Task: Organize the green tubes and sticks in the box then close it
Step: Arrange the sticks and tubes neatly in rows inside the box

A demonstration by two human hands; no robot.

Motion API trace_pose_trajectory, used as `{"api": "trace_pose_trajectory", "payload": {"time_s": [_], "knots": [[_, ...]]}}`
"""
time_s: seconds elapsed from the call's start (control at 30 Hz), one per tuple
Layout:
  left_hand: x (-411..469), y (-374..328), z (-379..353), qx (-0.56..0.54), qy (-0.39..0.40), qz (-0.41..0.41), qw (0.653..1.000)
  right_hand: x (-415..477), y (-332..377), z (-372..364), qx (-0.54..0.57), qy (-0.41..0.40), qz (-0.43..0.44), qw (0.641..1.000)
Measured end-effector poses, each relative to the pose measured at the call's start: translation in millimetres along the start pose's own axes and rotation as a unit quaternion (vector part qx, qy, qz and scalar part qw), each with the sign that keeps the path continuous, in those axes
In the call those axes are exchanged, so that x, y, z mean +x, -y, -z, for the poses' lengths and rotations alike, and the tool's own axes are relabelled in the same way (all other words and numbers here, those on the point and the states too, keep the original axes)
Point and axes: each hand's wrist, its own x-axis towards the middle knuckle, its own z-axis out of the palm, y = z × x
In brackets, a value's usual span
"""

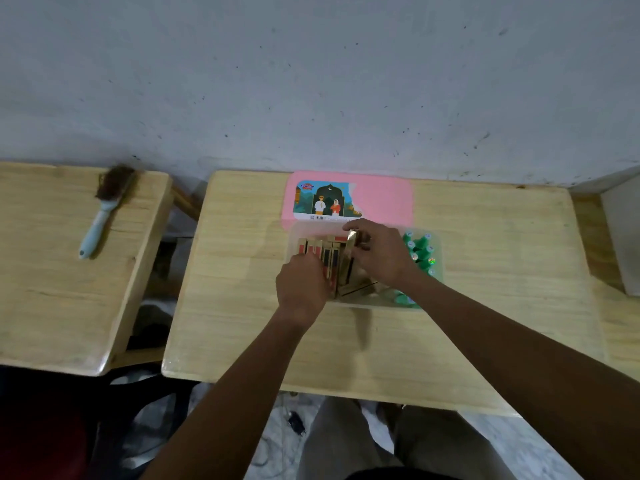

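Green tubes [420, 252] stand packed at the clear box's [437, 268] right end, while the right hand [379, 252] pinches one gold stick [350, 247], the left hand [303, 282] steadies the row, fingers curled, and the pink lid [381, 202] lies off behind.

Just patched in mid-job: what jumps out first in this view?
The pink lid lies flat on the table just behind the open clear box. Both hands work inside it: the left hand on the gold sticks, the right hand pinching one, with green tubes crowded at the box's right end.
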Motion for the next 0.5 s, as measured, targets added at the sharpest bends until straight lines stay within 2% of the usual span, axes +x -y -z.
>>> {"api": "trace_pose_trajectory", "payload": {"time_s": [0.2, 0.3, 0.5], "knots": [[2.3, -0.2, 1.2, -0.016, 0.016, -0.023, 0.999, -0.3, 12.7, 9.6, -0.101, -0.004, 0.082, 0.991], [3.2, -1.4, 4.4, -0.028, 0.037, -0.030, 0.998, 3.5, 21.0, 12.8, -0.133, -0.015, 0.086, 0.987], [2.4, -1.7, 0.3, -0.057, 0.065, -0.040, 0.996, 10.7, 33.1, 12.3, 0.003, -0.098, 0.041, 0.994]]}}
